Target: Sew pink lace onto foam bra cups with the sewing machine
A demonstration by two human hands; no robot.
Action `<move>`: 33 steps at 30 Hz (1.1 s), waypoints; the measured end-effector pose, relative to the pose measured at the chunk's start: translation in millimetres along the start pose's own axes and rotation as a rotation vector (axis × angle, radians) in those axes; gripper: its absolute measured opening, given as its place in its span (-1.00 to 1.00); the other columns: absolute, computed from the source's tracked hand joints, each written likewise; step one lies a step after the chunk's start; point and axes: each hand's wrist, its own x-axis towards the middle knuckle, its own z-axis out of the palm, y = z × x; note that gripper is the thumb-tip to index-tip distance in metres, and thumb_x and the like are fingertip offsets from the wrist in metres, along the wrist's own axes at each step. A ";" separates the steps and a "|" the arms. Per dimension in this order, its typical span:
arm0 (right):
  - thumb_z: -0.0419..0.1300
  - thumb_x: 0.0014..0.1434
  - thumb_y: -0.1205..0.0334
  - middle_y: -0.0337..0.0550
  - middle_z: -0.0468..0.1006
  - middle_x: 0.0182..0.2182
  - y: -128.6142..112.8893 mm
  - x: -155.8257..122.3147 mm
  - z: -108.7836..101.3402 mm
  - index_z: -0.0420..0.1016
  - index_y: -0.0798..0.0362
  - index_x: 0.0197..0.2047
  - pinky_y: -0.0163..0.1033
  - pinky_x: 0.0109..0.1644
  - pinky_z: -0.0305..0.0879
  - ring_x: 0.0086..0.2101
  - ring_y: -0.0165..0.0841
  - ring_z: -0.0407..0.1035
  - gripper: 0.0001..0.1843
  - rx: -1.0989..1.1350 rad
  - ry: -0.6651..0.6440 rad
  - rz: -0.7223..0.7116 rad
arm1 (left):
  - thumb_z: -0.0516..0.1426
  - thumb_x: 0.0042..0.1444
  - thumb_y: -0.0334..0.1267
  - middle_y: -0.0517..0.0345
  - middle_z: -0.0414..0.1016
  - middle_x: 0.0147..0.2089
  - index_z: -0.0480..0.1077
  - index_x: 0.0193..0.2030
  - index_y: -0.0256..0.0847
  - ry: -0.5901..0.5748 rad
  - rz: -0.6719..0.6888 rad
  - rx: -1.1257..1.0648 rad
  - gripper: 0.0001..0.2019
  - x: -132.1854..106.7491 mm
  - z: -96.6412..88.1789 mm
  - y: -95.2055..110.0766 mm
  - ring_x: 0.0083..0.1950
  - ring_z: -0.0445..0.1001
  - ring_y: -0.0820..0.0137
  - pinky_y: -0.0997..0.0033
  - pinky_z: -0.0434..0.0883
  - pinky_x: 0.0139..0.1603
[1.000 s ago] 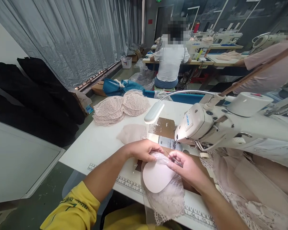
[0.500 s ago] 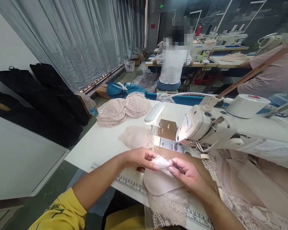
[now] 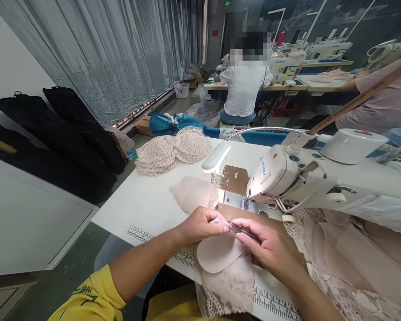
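Perhaps the slim dark tool, gripped by the fingers of the right hand, could snag the lace piece pinched in the left hand, its tip being so close. The lace drapes over the near edge of the table, so might slip; the sewing machine crowds the right

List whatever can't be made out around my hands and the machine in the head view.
All in the head view:
- Slim dark tool: partly hidden by the right hand's fingers; exact type unclear.
- Lace edge pinched by the left hand: partly covered by its fingers.
- Sewing machine: cut off by the right edge; needle too small to tell.
- Printed ruler: middle covered by lace fabric.
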 end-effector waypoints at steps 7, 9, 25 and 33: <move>0.08 0.26 0.10 -0.24 0.58 -0.12 -7.7 -0.4 6.8 0.49 -0.11 -0.04 -0.22 -0.07 0.34 -0.13 -0.28 0.44 -0.75 0.062 -0.067 -0.047 | 0.31 -0.07 -0.12 0.26 0.23 -0.51 0.40 -0.46 -0.37 -0.059 -0.008 0.051 -0.69 -0.1 0.4 -6.7 -0.45 0.16 0.56 0.54 0.06 -0.43; 0.08 0.27 0.10 -0.23 0.58 -0.14 -8.2 -0.5 7.7 0.49 -0.10 -0.04 -0.22 -0.09 0.34 -0.15 -0.28 0.44 -0.74 0.067 -0.074 -0.040 | 0.30 -0.06 -0.12 0.28 0.17 -0.53 0.36 -0.49 -0.36 -0.062 -0.013 0.066 -0.69 -0.7 -0.4 -6.4 -0.47 0.11 0.57 0.54 0.01 -0.45; 0.14 0.17 0.07 -0.08 0.56 -0.12 10.5 -4.3 19.3 0.38 -0.02 0.05 -0.17 -0.12 0.39 -0.17 -0.21 0.47 -0.61 -0.120 0.337 0.006 | 0.09 0.19 -0.08 0.21 0.28 -0.58 0.39 -0.55 -0.26 0.231 0.413 1.127 -0.64 -6.3 -19.8 43.1 -0.49 0.23 0.47 0.45 0.15 -0.42; 0.04 -0.11 0.51 -0.20 0.51 -0.35 2.2 -6.0 27.9 0.39 -0.01 -0.44 -0.32 -0.41 0.18 -0.44 -0.38 0.34 -0.76 -0.631 -0.174 -0.339 | 0.23 -0.16 -0.28 -0.04 0.45 -0.05 0.42 -0.07 -0.25 0.188 0.104 1.098 -0.58 48.9 -51.9 41.4 -0.04 0.40 0.10 0.22 0.32 -0.05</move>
